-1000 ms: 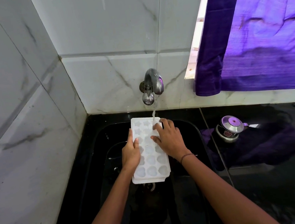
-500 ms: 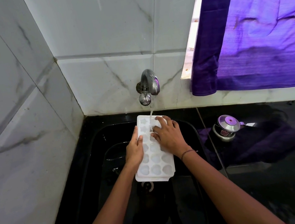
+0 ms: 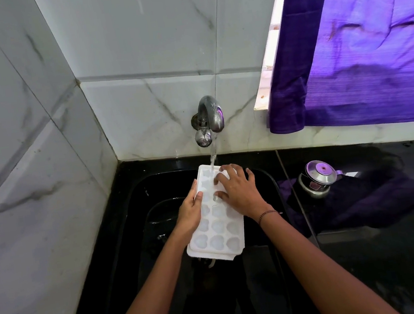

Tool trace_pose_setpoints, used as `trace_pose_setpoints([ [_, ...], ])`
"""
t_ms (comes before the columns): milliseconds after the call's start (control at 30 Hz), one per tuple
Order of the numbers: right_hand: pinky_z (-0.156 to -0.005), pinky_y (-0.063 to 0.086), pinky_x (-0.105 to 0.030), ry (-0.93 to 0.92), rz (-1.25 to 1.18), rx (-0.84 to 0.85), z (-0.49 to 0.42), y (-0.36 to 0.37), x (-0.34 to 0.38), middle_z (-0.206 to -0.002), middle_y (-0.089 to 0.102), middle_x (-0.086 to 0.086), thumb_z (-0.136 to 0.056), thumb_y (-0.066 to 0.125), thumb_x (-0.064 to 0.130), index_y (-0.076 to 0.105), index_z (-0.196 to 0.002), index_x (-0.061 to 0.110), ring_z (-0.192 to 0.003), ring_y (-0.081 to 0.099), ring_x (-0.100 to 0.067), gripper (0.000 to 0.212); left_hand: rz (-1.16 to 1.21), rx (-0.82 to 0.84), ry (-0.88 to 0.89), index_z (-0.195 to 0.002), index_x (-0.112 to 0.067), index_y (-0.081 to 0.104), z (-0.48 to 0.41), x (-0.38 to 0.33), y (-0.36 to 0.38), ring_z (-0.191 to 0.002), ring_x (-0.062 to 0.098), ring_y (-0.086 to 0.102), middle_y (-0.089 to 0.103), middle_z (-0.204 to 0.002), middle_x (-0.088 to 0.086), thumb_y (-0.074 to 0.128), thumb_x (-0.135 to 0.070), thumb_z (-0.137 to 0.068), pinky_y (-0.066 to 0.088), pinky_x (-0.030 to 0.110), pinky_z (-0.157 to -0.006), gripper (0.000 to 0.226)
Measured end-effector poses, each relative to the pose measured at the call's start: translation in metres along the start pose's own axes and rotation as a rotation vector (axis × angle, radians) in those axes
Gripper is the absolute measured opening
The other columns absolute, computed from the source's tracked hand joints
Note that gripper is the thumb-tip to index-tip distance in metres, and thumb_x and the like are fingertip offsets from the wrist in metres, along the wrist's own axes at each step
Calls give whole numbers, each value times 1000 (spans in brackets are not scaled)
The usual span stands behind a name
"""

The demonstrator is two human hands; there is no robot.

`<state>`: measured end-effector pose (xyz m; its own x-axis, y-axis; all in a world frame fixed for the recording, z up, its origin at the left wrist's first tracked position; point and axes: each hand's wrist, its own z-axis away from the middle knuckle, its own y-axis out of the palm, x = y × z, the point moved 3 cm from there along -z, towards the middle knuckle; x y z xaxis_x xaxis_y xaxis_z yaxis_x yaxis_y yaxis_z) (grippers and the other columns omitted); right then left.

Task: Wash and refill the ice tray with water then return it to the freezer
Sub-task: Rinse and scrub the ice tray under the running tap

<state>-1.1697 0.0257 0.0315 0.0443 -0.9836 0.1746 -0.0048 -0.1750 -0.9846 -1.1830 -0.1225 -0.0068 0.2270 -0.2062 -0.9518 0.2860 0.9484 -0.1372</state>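
A white ice tray (image 3: 217, 231) with rounded cells is held over the black sink (image 3: 135, 220), its far end under the running water from the chrome tap (image 3: 210, 119). My left hand (image 3: 189, 210) grips the tray's left edge, thumb on top. My right hand (image 3: 239, 189) lies on the tray's far half with fingers spread over the cells, touching them where the stream lands. The near cells are uncovered.
White marble tiles form the left and back walls. A purple curtain (image 3: 362, 55) hangs over the window at the right. On the wet black counter to the right stands a small steel pot with a lid (image 3: 316, 178).
The tray's near end has swung slightly right. My right hand has shifted a little across the tray's far cells. Water keeps running.
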Motion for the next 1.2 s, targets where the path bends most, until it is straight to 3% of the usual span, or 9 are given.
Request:
trace_pose_setpoints([
  [200,-114,7,-57,-34,29,30,-1,-4,8,-154,18,0,-94,46,27,48,-131,28,-144,6,-25,37,-9,72,28,-146,-31,29,-4,-3,10,-123,15,50,45,-143,-1,38,-33,-100,42,38,-106,47],
  [367,-112,6,-59,-37,37,84,-4,-4,6,-156,15,0,-99,34,43,51,-131,31,-145,4,-26,38,10,77,31,-146,-28,28,-3,-5,12,-123,14,49,45,-142,-2,38,-30,-100,43,32,-103,47],
  [500,-113,7,-57,-39,93,54,-3,-1,7,-153,22,-2,-97,33,49,50,-131,28,-144,9,-26,43,1,85,15,-146,-28,31,1,-3,14,-121,16,52,50,-137,-2,43,-37,-98,43,39,-104,51],
  [600,-113,11,-56,-38,85,47,-2,4,13,-154,19,-2,-100,32,43,48,-134,29,-144,9,-26,40,19,67,5,-138,-22,42,4,-2,14,-108,18,61,61,-120,2,44,-38,-97,50,38,-95,44],
  [733,-113,10,-54,-56,112,14,0,4,16,-152,25,-3,-99,35,42,54,-129,26,-143,12,-26,39,50,61,-10,-125,-18,50,10,1,14,-93,14,65,65,-104,-1,45,-35,-97,53,24,-75,33],
  [900,-114,10,-52,-109,174,24,-1,5,24,-153,23,-4,-100,35,35,51,-132,23,-144,11,-28,38,71,25,-29,-128,-22,47,11,6,19,-100,19,63,63,-112,4,43,-35,-98,53,33,-84,33],
  [1067,-113,16,-50,-75,91,25,1,8,21,-149,28,-5,-100,33,40,52,-130,23,-141,17,-26,39,70,-13,-25,-122,-24,49,14,5,19,-93,14,62,63,-102,-2,41,-32,-99,52,26,-76,26],
  [1200,-111,25,-45,-9,-57,-72,-1,13,13,-141,35,-5,-95,43,44,49,-120,17,-135,27,-24,37,78,-22,-60,-117,-24,49,17,10,19,-98,23,64,64,-106,5,42,-31,-99,53,42,-88,21],
])
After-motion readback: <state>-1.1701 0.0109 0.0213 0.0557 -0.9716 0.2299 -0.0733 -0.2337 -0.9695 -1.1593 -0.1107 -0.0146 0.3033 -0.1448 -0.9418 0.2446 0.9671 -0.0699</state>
